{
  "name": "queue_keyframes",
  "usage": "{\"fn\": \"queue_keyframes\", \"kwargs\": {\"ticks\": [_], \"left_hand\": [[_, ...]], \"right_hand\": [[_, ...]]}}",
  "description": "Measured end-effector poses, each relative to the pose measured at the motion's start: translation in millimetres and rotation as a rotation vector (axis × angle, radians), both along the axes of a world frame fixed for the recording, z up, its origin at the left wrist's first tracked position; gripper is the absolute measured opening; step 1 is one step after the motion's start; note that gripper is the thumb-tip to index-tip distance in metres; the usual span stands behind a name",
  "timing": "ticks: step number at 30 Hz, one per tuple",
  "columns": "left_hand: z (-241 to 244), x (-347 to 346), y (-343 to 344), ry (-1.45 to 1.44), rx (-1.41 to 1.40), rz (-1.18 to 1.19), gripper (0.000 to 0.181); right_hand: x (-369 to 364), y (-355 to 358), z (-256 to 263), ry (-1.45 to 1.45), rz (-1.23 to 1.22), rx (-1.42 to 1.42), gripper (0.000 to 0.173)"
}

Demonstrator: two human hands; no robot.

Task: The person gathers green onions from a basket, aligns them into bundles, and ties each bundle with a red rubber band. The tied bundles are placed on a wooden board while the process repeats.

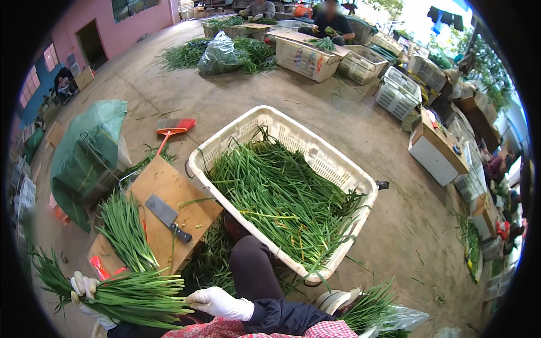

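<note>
My left hand [86, 291], in a white glove, grips a bunch of garlic chives [135, 298] around its leafy part. At the pale stem ends, my white-gloved right hand [222, 303] pinches with thumb and fingertips. Just beyond the bunch, a wooden board [169, 186] carries a cleaver [167, 215] with a black handle. Another bunch of chives [127, 232] lies along the board's left side, near some red ties [99, 268]. In front of me stands a white plastic crate [338, 179] heaped with loose chives [274, 194].
An orange broom [171, 129] and a green woven sack [91, 156] are to the left. Leaves [211, 262] lie under the board. Chives in a plastic bag [380, 312] sit at lower right. Two people [331, 25] work among crates [306, 59] at the back.
</note>
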State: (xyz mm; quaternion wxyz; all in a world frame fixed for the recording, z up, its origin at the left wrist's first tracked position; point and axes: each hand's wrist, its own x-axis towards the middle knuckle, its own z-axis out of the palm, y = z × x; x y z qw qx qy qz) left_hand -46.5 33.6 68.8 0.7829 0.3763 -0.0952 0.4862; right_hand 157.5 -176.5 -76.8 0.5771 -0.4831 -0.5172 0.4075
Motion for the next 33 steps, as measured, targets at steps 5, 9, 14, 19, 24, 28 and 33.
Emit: {"fn": "queue_keyframes", "kwargs": {"ticks": [5, 9, 14, 19, 24, 28, 33], "left_hand": [[3.5, -11.7, 6.0, -0.047, 0.008, -0.024, 0.028], [10.3, -13.7, 12.4, -0.077, -0.077, -0.092, 0.024], [3.4, -49.7, 21.0, -0.157, -0.078, -0.041, 0.021], [-10.8, -90.5, 26.7, -0.152, -0.027, -0.043, 0.025], [-23.9, -110.6, 17.5, -0.161, -0.018, -0.016, 0.021], [-24.8, -106.1, 5.7, -0.169, -0.029, 0.007, 0.018], [-12.0, -96.4, -1.9, 0.052, 0.017, 0.134, 0.022]], "right_hand": [[-3.9, 0.8, -4.4, -0.034, -0.017, 0.033, 0.015], [3.9, -0.9, -10.1, -0.371, -0.053, 0.002, 0.015], [-1.1, -7.1, -17.6, -0.838, 0.057, -0.167, 0.018], [-4.7, -5.2, 18.2, -0.763, 0.019, -0.226, 0.025], [-33.5, 20.3, 63.0, -0.304, -0.042, -0.187, 0.022], [-61.5, 46.7, 79.6, -0.437, -0.071, -0.060, 0.027], [-76.8, 53.0, 98.6, -0.296, -0.121, 0.115, 0.044]]}}
